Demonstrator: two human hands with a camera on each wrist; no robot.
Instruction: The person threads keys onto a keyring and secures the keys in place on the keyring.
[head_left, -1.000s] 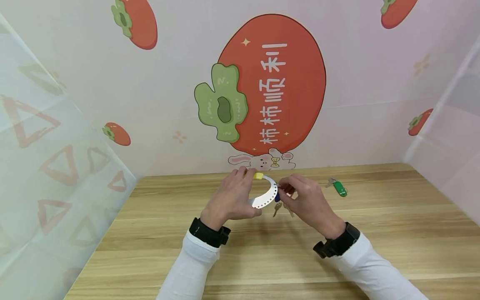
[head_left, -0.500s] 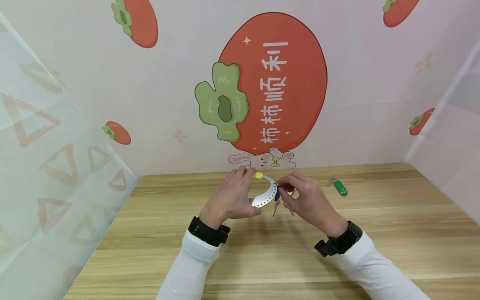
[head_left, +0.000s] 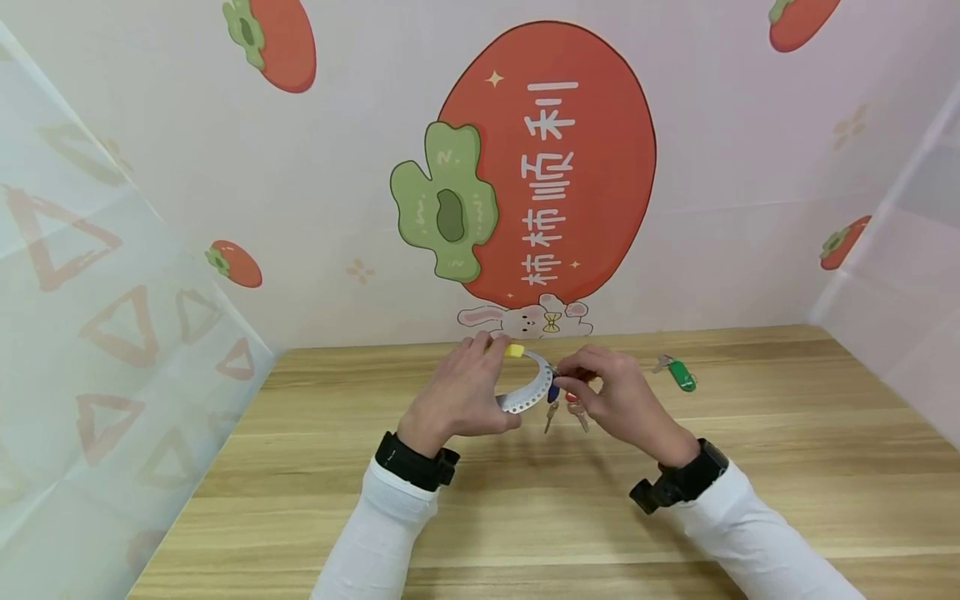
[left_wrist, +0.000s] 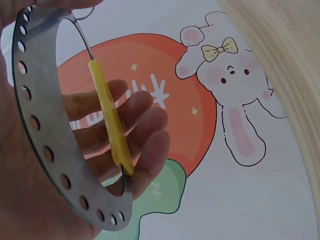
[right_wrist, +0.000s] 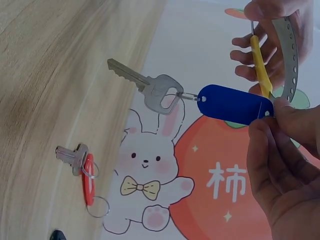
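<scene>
My left hand [head_left: 459,392] holds up a curved metal key holder [left_wrist: 37,125], a flat plate with a row of holes and a yellow sleeve [left_wrist: 111,115] on its thin side. Its fingers curl behind that sleeve. At the plate's right edge my right hand [head_left: 618,400] pinches the end of a blue key tag [right_wrist: 230,104], where the ring is mostly hidden by thumb and fingertips. A silver key [right_wrist: 162,95] dangles from the tag's other end. Whether the ring passes through a hole I cannot tell.
A red key tag [right_wrist: 89,180] with a key and ring lies on the wooden table [head_left: 315,500] below my right hand. Farther right lies a green key tag [head_left: 682,376] with its key. Behind the table rises a printed backdrop [head_left: 337,167].
My right hand has shifted very slightly to the right and the blue tag has tilted a little. More of the red tag shows now. The left hand keeps its hold on the key holder.
</scene>
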